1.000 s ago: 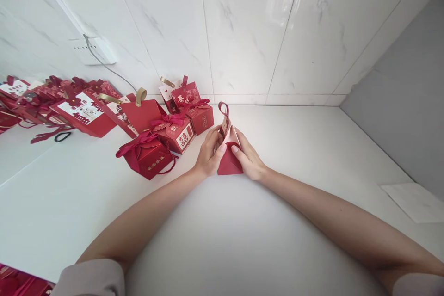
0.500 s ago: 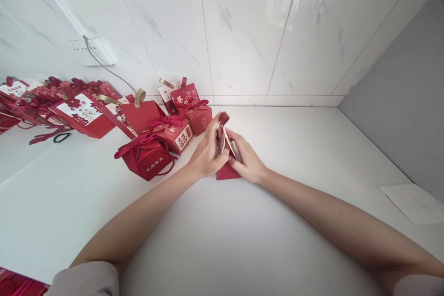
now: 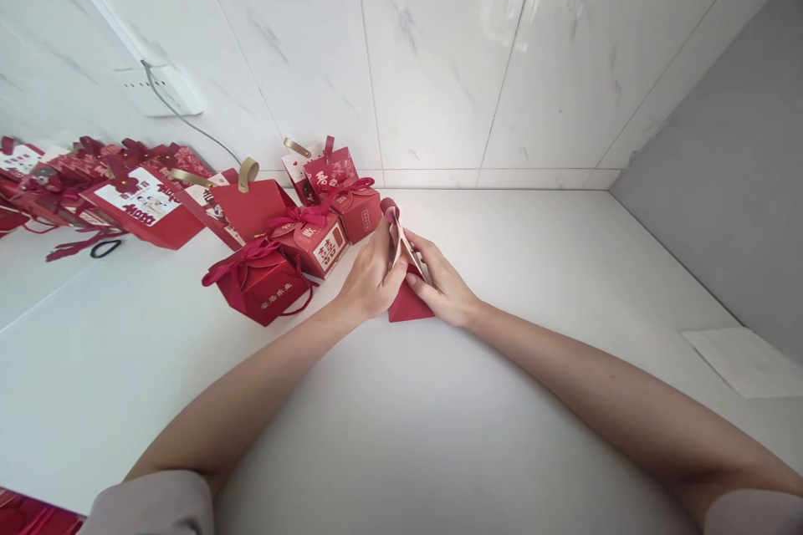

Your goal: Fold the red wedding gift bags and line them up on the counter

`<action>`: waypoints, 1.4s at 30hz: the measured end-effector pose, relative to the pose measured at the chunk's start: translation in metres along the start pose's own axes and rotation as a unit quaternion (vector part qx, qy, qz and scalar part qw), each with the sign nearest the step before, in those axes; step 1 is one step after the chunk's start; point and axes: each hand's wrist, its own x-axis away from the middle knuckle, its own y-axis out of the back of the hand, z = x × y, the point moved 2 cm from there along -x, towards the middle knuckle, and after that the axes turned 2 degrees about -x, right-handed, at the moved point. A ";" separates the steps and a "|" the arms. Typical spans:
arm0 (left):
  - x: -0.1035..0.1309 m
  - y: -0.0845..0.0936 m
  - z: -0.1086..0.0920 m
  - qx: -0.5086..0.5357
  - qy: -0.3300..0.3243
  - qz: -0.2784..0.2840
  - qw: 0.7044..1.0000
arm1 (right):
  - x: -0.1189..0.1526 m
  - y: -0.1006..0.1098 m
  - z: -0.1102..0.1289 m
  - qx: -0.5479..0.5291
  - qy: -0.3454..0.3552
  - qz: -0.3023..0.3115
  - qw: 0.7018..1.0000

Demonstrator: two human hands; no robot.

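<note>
Head view: red box (image 3: 410,306) stands upright, loop (image 3: 390,208) uppermost.

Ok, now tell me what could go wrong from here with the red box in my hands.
The thin panels of the red box could crease, since the left hand and the right hand both press on them near the top.

The left hand is also close to the ribboned boxes, so a sideways move might knock one.

The left forearm could perhaps catch the rope handle beside it.
</note>
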 end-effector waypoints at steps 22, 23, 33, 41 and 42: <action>0.000 0.003 0.005 0.015 -0.034 -0.005 0.999 | 0.001 -0.001 0.001 -0.010 -0.003 0.010 1.000; 0.000 0.002 0.007 0.023 -0.030 -0.003 0.999 | 0.001 0.000 0.002 -0.011 -0.002 0.010 1.000; 0.009 -0.013 0.048 0.202 -0.004 0.128 0.971 | -0.002 0.006 -0.013 -0.084 -0.083 -0.004 0.993; 0.007 -0.014 0.048 0.234 0.040 0.123 0.964 | -0.003 0.004 -0.018 -0.148 -0.118 -0.003 0.982; 0.007 -0.014 0.047 0.243 0.044 0.123 0.961 | -0.003 0.004 -0.018 -0.154 -0.119 -0.003 0.981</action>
